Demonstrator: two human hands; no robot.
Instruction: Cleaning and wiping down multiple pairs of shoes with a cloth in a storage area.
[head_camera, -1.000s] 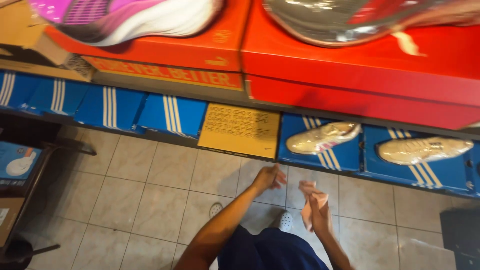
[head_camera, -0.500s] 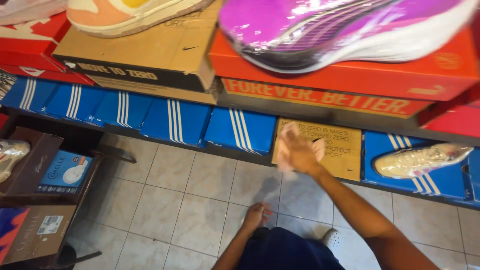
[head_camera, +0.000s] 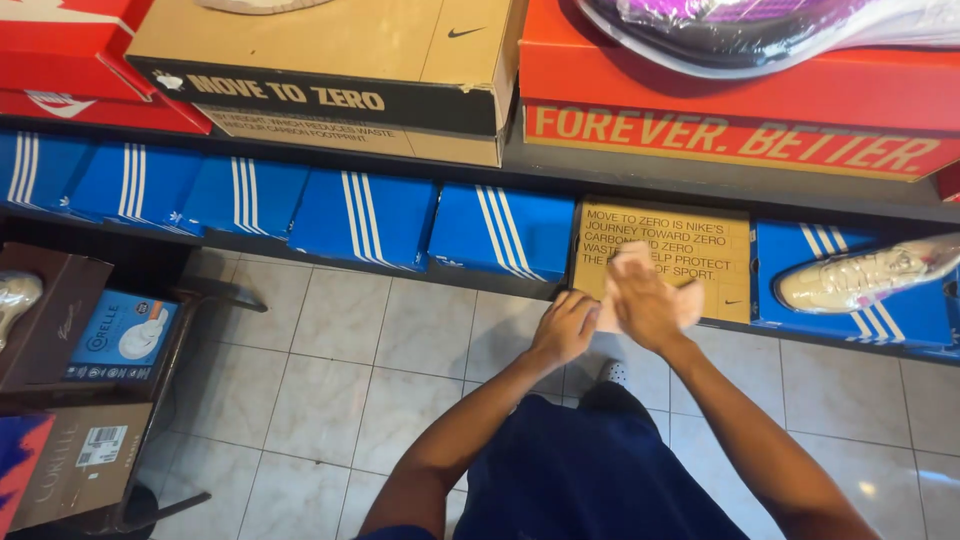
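Observation:
My right hand (head_camera: 643, 305) is closed around a pale pink cloth (head_camera: 688, 300), held out in front of a tan shoe box (head_camera: 725, 250) on the low shelf. My left hand (head_camera: 565, 326) is right beside it, fingers curled, touching the cloth's left edge. Both arms reach forward over my dark blue trousers (head_camera: 590, 470). Blue shoe boxes with white stripes (head_camera: 505, 228) line the same low shelf to the left of the tan box.
Upper shelf holds a brown box (head_camera: 330, 60) and orange-red boxes (head_camera: 720, 100) with a wrapped purple shoe (head_camera: 760, 25). A wrapped beige shoe (head_camera: 865, 275) lies on blue boxes at right. Cartons (head_camera: 75, 400) stand on a rack at left. Pale floor tiles (head_camera: 330, 400) lie below.
The view has swung left along the shelves. My right hand with the cloth came down from the tan box, and my left hand rose to meet it.

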